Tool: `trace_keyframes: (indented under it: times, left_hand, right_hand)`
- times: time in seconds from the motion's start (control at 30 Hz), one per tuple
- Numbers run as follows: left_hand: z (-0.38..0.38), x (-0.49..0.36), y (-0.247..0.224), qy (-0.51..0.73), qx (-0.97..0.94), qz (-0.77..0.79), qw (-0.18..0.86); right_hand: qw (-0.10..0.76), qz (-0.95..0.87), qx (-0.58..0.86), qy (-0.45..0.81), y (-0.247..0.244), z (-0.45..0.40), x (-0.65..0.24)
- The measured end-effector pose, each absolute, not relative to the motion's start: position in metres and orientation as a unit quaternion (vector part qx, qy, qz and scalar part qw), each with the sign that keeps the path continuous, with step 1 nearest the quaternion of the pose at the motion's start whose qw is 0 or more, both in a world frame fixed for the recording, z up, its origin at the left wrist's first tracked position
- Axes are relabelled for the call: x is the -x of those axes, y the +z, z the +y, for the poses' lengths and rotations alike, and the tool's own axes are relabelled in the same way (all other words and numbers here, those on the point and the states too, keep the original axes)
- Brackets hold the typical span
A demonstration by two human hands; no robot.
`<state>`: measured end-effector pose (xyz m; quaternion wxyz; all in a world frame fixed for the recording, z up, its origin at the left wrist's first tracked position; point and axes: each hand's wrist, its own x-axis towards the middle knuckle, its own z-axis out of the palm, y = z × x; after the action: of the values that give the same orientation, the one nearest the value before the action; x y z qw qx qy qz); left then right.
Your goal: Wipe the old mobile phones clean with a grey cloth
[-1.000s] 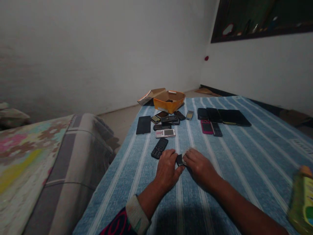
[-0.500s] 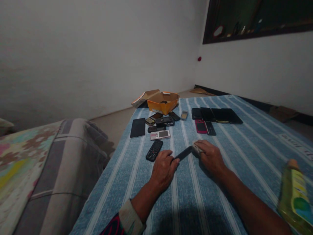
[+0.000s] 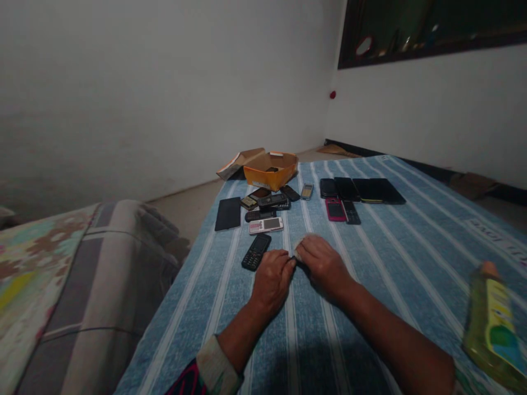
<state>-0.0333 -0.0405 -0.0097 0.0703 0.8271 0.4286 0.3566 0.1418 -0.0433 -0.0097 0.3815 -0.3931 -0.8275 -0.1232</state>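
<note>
My left hand (image 3: pixel 272 282) is closed on one end of a slim dark phone (image 3: pixel 293 260), which is mostly hidden behind my fingers. Close beside it, my right hand (image 3: pixel 323 267) grips a pale cloth (image 3: pixel 300 251) pressed on the phone's other part. Just left of my left hand lies a black keypad phone (image 3: pixel 256 252), and beyond it a white and pink phone (image 3: pixel 266 225). Several more phones (image 3: pixel 272 201) are heaped farther back, beside a black tablet-like slab (image 3: pixel 228 214).
An open orange box (image 3: pixel 269 180) stands at the far end of the blue striped cloth (image 3: pixel 197 274). At the right are a pink phone (image 3: pixel 335 210) and several dark devices (image 3: pixel 368 190). A bottle of yellowish liquid (image 3: pixel 492 329) stands near right. A draped surface (image 3: pixel 107 263) is at left.
My right hand has moved left along the dark phone with the cloth, up against my left hand. My left hand stays nearly in place. The view has shifted slightly.
</note>
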Motion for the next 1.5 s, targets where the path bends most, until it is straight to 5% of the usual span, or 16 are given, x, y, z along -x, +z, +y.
trace_keyframes:
  times: [0.77, 1.5]
  left_hand:
    - [-0.041, 0.031, -0.005, 0.327, -0.824, 0.453, 0.098]
    - [-0.039, 0.031, -0.008, 0.339, -0.815, 0.459, 0.101]
  right_hand:
    - [0.366, -0.79, 0.478, -0.114, -0.01, -0.035, -0.163]
    - [0.37, -0.824, 0.414, -0.11, -0.012, -0.041, -0.144]
